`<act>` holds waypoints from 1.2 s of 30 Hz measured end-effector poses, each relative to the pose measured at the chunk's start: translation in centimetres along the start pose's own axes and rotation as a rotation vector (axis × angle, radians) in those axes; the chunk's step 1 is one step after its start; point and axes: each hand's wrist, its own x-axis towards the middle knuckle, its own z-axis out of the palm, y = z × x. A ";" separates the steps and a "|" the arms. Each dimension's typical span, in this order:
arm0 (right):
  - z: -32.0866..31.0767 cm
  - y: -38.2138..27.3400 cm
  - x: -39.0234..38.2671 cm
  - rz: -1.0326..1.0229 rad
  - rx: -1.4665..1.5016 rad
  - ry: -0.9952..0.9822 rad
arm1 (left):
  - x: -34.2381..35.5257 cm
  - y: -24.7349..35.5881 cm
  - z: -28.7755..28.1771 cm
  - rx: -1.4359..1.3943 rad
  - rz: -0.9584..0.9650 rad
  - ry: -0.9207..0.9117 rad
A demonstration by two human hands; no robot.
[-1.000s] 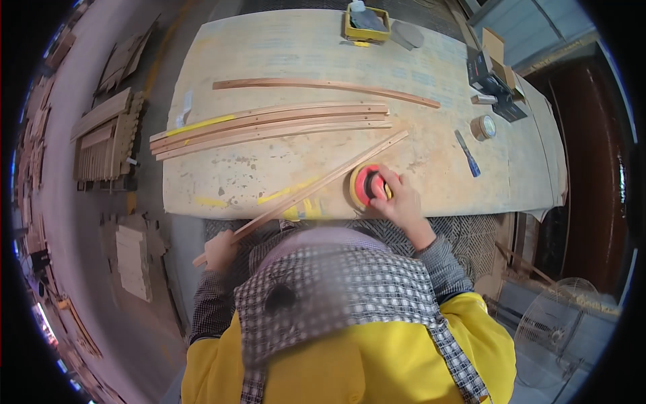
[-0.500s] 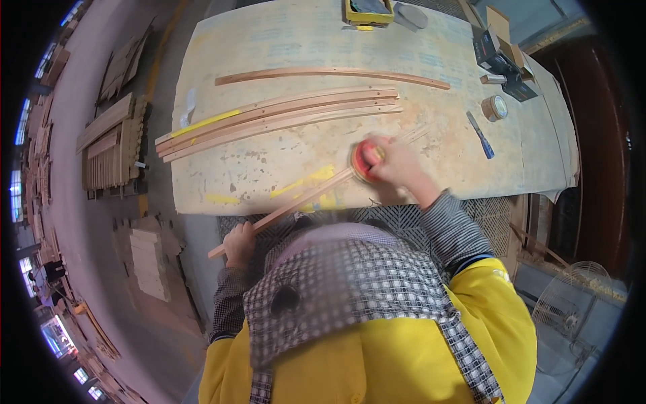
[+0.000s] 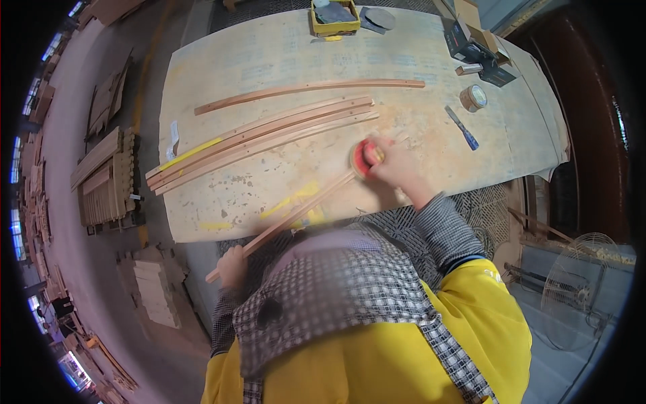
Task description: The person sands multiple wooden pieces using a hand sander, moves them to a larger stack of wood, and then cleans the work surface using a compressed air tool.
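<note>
Across the middle of the view lies a large pale worktable (image 3: 471,145), its top scuffed and marked with yellow patches; on it, toward the person's left, rests a bundle of long curved wooden strips (image 3: 262,141), with one more single curved strip (image 3: 309,93) lying apart beyond them; a thinner wooden strip (image 3: 289,219) runs slantwise from the near table edge out past it toward the body; the left hand (image 3: 232,266) is clenched around the strip's low free end, off the table; the right hand (image 3: 393,165) is closed over a red round sanding block (image 3: 363,158) pressed at the strip's upper end on the tabletop, fingers wrapped on the block; judged by its slender section, the strip is light but springy and liable to flex or snap under a sideways load, so a grip near the worked area with support from the table seems safest; smaller items lie at the far edge: a yellow tray (image 3: 334,27), dark boxes (image 3: 481,50), a roll of tape (image 3: 474,97), a blue-handled tool (image 3: 461,127).
</note>
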 end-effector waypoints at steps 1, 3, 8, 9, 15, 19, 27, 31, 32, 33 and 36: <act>-1.5 2.0 0.7 0.094 -0.050 0.027 | 0.2 0.1 -0.4 0.004 0.000 0.000; -2.0 6.7 2.1 0.025 0.068 0.187 | 0.7 0.1 -0.8 -0.016 0.027 -0.032; -0.4 4.5 0.8 0.098 -0.035 0.083 | 1.7 -0.7 -0.7 -0.002 0.026 -0.149; 0.7 2.2 0.2 0.097 0.000 0.044 | 1.7 -0.7 -0.4 -0.005 0.027 -0.150; 1.0 -3.1 -1.8 0.091 -0.038 -0.121 | 1.0 0.0 0.5 0.063 -0.014 0.141; -2.2 4.3 0.6 0.225 0.016 0.103 | 1.5 -0.3 -0.3 0.026 -0.033 -0.023; 0.6 -0.4 -1.0 0.065 -0.027 0.115 | 4.7 -1.4 -0.7 -0.057 -0.039 -0.347; 5.2 -7.5 -3.0 -0.108 0.028 -0.123 | 5.1 -1.1 -1.0 -0.116 -0.054 -0.354; 5.8 -9.4 -3.6 -0.197 0.056 -0.114 | 5.1 -1.1 -1.0 -0.113 -0.058 -0.345; 6.3 -11.2 -4.1 -0.285 0.083 -0.103 | 5.1 -1.1 -0.9 -0.109 -0.060 -0.337; 9.8 -13.7 -4.4 -0.399 0.298 -0.240 | 5.6 -0.6 -1.5 -0.092 -0.092 -0.388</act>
